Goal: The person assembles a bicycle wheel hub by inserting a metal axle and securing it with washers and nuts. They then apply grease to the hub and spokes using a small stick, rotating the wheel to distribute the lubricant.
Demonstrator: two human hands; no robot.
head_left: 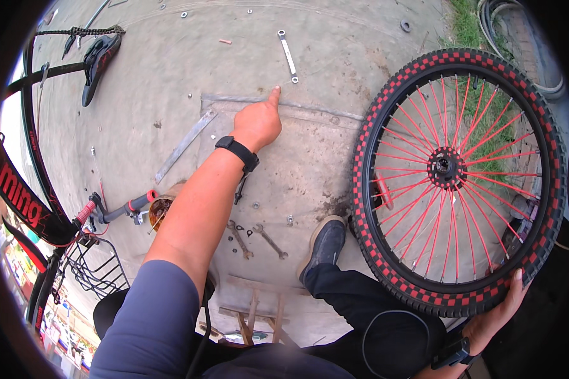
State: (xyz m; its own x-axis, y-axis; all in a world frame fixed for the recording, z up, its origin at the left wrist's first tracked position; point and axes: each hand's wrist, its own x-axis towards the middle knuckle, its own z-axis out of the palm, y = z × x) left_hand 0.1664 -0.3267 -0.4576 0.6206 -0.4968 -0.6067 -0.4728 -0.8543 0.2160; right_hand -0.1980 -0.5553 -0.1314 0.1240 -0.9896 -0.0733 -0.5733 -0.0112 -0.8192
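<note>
My left hand (257, 123) reaches forward over the ground with its index finger stretched out and the other fingers curled in. Nothing is in it. Just beyond the fingertip lies a silver double-ended ring spanner (287, 57), slightly apart from the finger. On the right a bicycle wheel (452, 306) stands tilted toward me, with a black and red checkered tyre, red spokes and a black rim. My right hand (496, 316) grips the tyre at its lower right edge; some of its fingers are hidden.
A black bicycle frame (28, 211) with pedal (100, 69) and wire basket (95, 262) fills the left side. Spanners (270, 241), nuts and a flat metal bar (184, 145) lie on the ground. A container (160, 211) sits partly behind my left forearm. Hose (496, 28) and grass border the far right.
</note>
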